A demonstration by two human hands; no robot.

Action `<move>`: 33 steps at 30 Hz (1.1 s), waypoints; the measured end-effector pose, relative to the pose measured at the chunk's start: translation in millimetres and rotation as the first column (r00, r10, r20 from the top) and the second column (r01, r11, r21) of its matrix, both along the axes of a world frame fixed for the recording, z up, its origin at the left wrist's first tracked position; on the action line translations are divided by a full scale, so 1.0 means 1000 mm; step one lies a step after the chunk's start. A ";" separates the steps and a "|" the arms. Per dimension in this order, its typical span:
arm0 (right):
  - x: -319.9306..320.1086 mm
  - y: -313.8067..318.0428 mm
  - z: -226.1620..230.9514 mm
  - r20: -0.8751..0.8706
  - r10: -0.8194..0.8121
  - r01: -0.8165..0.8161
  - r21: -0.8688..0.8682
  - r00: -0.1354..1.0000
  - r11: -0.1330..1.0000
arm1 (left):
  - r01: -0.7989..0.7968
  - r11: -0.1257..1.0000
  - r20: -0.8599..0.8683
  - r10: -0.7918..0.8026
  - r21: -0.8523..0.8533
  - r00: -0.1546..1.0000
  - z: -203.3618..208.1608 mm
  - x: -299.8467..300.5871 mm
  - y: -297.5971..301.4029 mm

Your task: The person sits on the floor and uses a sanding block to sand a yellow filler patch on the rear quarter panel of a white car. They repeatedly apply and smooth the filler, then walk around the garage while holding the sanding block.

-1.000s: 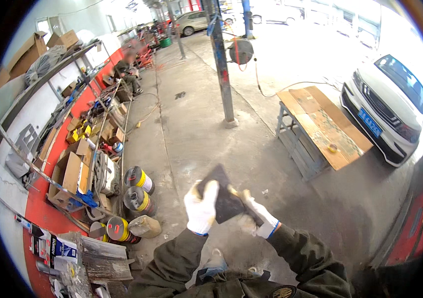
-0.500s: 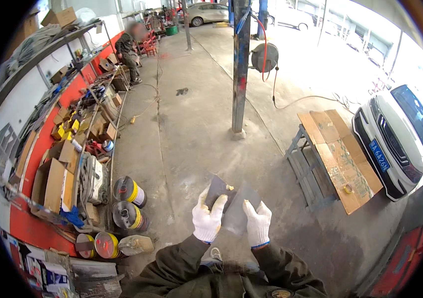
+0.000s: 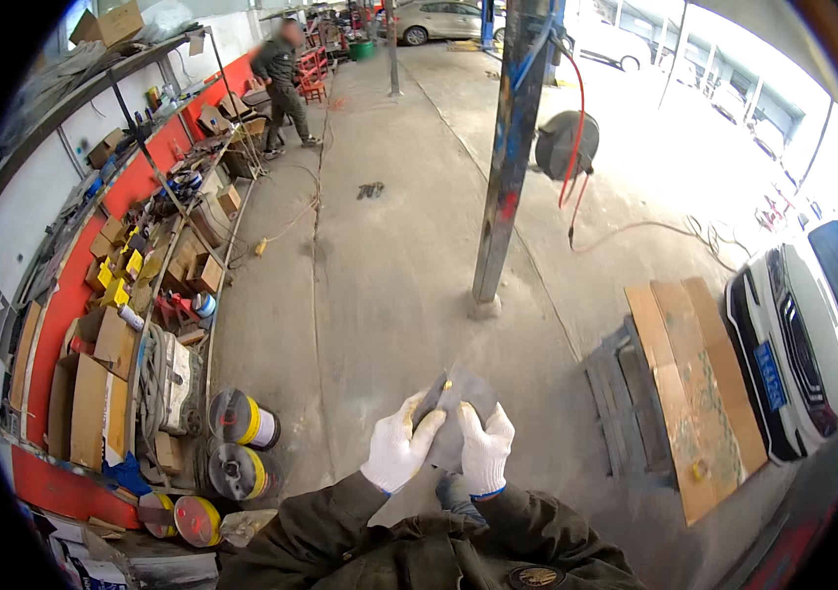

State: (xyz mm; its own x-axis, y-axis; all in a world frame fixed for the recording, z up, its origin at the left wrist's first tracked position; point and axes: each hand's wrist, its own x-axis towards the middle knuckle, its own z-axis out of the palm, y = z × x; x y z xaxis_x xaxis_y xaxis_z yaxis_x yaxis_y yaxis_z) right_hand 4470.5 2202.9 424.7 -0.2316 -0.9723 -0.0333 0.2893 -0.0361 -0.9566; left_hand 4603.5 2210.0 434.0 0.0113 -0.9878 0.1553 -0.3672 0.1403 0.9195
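Observation:
Both my hands wear white knitted gloves and are raised in front of me, close together. My left hand (image 3: pixel 399 447) pinches a thin dark grey sheet (image 3: pixel 429 401) between thumb and fingers. In my right hand (image 3: pixel 484 447) is a lighter grey, flexible sheet (image 3: pixel 473 391), gripped at its right edge. The two sheets meet and overlap between the hands; whether they are joined cannot be made out. A small yellowish bit (image 3: pixel 448 384), possibly a glove fingertip, shows at the upper edge where they meet.
Buckets (image 3: pixel 244 418) stand at the left, beside a cluttered shelf with cardboard boxes (image 3: pixel 94 408). A steel post (image 3: pixel 509 167) rises ahead, with a hose reel (image 3: pixel 567 143) behind. Flattened cardboard (image 3: pixel 694 393) covers a stand near a white car (image 3: pixel 803 334). Another person (image 3: pixel 281 84) is far left.
My hands have come closer together, so the sheets that were side by side now overlap. My view has shifted. The other person has straightened and stands with feet apart.

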 end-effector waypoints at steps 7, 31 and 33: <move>-0.029 -0.171 0.040 -0.211 0.033 -0.054 -0.093 0.977 0.994 | 0.000 0.997 0.201 0.016 -0.078 0.980 0.037 0.000 -0.136; 0.204 -0.690 0.033 -0.824 0.019 -0.401 -0.255 0.566 0.880 | -0.418 0.902 -0.662 0.378 0.106 0.648 0.020 0.229 -0.700; 0.219 -0.730 0.027 -0.824 -0.013 -0.410 -0.296 0.567 0.863 | -0.395 0.914 -0.617 0.364 0.093 0.697 0.020 0.249 -0.748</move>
